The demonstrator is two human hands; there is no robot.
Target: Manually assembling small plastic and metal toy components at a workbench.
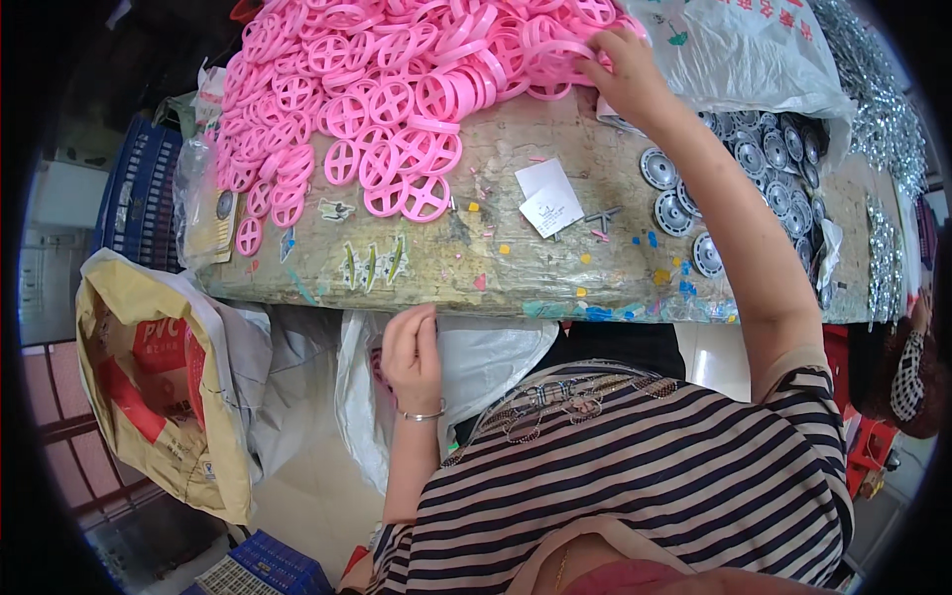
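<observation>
A large heap of pink plastic wheel rims with crossed spokes (397,99) covers the far left and middle of the worn table (416,283). At the heap's right end my right hand (630,81) is closed, thumb and fingers at the edge of a pink wheel rim (560,61). My left hand (412,349) is just off the table's near edge, above an opened white sack (486,347). Its fingers are curled together; what they hold, if anything, is hidden. A dark pinkish thing (381,369) shows beside it, too little to name.
Silver-and-black wheels (706,255) lie on the right, by a white plastic bag (734,59) and silver tinsel (878,99). Paper slips (550,203) and coloured scraps dot the table. A yellow paper sack (223,397) stands at left, blue crates (139,188) behind it.
</observation>
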